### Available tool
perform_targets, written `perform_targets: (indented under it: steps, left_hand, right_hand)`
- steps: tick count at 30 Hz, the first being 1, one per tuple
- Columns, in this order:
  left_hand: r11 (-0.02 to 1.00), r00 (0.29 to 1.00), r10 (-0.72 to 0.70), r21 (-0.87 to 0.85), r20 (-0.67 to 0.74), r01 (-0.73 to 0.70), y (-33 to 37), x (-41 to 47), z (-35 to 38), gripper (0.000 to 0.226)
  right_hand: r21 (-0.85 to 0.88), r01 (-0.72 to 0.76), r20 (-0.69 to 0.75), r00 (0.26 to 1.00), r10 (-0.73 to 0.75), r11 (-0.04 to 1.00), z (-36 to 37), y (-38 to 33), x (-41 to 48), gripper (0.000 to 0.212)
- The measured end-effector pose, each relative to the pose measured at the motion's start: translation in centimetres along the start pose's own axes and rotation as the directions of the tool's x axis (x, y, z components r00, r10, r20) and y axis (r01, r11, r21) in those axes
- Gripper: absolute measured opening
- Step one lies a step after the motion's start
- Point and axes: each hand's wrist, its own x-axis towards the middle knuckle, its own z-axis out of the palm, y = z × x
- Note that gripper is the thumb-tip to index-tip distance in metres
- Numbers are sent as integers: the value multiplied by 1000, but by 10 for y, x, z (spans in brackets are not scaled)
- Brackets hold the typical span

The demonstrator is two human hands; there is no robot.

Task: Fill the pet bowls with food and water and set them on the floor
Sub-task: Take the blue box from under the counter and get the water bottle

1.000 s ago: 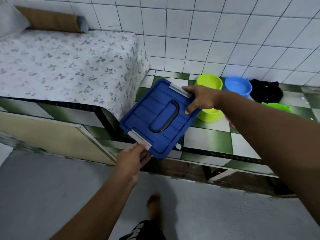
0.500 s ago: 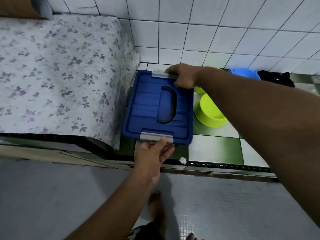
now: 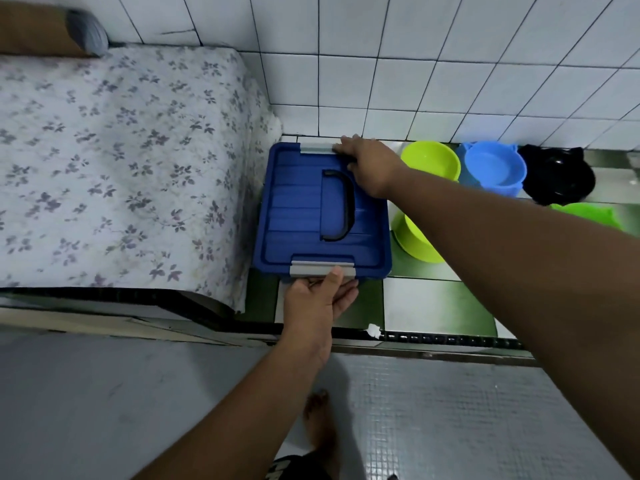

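Blue storage box [image 3: 322,216] sits on the green-and-white tiled ledge [image 3: 433,299], lid on. Left hand [image 3: 320,299] pinches the grey latch [image 3: 322,270] at 6 o'clock, right hand [image 3: 370,164] presses the far latch [image 3: 317,148] at 12. Lime bowl [image 3: 429,164], blue bowl [image 3: 493,168] wait at 3 o'clock.

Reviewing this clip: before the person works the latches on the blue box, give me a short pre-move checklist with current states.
1. Blue box resting flat on the tiled ledge: ok.
2. Left hand at the near grey latch: ok, fingers under it.
3. Right hand at the far grey latch: ok, fingertips touching it.
4. Latches released: cannot tell.
5. Lime bowl, blue bowl and black bowl within reach beside the box: ok.
6. Bowls filled: cannot tell; no food visible.
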Motion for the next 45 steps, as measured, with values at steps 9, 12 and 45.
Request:
perform_targets:
  steps: [9, 12, 45]
  left_hand:
    - [987, 996, 74, 147, -45, -67, -6, -7, 0, 33]
    - [950, 992, 110, 299, -57, -88, -18, -16, 3, 42]
    - [91, 953, -259, 986, 158, -138, -370, 233, -78, 58]
  right_hand:
    - [198, -61, -132, 987, 88, 978, 7, -11, -94, 54]
    - [304, -36, -168, 982, 91, 952, 16, -14, -143, 52]
    - [794, -456, 114, 761, 638, 402, 378, 231, -336, 67]
